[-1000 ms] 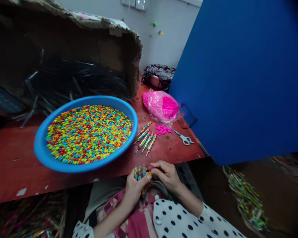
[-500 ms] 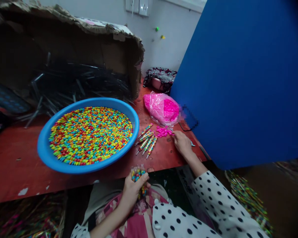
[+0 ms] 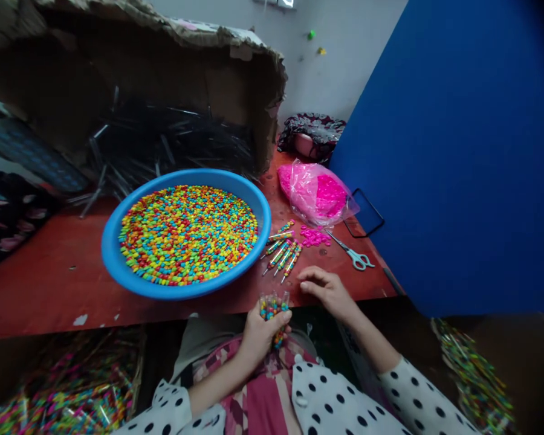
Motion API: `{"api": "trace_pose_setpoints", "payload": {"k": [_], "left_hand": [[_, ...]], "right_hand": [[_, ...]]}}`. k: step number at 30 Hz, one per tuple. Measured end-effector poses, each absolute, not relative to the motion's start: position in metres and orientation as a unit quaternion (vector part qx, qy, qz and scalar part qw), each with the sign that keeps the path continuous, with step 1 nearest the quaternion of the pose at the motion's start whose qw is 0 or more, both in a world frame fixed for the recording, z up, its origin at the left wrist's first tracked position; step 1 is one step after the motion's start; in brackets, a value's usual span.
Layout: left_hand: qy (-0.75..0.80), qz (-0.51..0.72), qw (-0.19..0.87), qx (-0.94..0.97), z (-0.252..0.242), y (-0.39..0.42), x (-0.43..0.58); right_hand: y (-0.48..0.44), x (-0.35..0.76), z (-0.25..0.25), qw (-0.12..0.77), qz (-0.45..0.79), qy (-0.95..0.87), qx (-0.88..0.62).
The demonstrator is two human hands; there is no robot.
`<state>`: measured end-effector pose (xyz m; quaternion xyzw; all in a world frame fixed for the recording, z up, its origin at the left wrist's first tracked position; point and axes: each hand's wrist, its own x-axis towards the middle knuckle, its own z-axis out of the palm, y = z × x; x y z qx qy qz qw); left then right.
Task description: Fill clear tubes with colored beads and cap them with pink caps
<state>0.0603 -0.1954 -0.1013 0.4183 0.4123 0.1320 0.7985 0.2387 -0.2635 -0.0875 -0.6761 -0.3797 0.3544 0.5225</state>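
My left hand (image 3: pixel 263 338) grips a transparent tube (image 3: pixel 272 308) packed with multicoloured beads, just below the table's front edge. My right hand (image 3: pixel 329 291) rests at that edge with its fingers apart, and I see nothing in it. Nearest to it lie several finished bead-filled sticks (image 3: pixel 281 257), a small heap of magenta plastic pieces (image 3: pixel 314 237) and steel scissors (image 3: pixel 356 260) with pale blue handles. A wide blue plastic basin (image 3: pixel 194 174) holds a thick layer of multicoloured beads (image 3: pixel 188 235).
The red-topped table (image 3: pixel 58 272) also bears a pink plastic bag (image 3: pixel 316 194). A torn cardboard box (image 3: pixel 163 78) of black rods (image 3: pixel 172 142) stands behind the basin. A blue board (image 3: pixel 444 157) rises at the right. Heaps of bead-filled sticks (image 3: pixel 63 393) lie on the floor below.
My right hand has moved back from beside the scissors to the table's front edge. My left hand still grips the tube, and the view has shifted slightly.
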Motion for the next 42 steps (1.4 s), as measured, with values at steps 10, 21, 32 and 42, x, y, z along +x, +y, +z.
{"api": "trace_pose_setpoints", "payload": {"k": [10,21,32,42], "left_hand": [[0.373,0.141,0.81,0.429,-0.107,-0.195,0.059],[0.372,0.165,0.831,0.38,-0.103,-0.199,0.054],[0.473,0.201,0.755,0.407,-0.101,-0.182,0.051],[0.392,0.176,0.762,0.484,-0.097,-0.186,0.049]], "right_hand": [[-0.265,0.207,-0.081,0.535,0.395,-0.369,-0.65],[-0.274,0.189,-0.097,0.564,0.28,-0.409,-0.661],[-0.241,0.23,-0.09,0.681,0.292,-0.202,-0.641],[-0.249,0.337,-0.099,0.167,-0.036,-0.443,-0.88]]}}
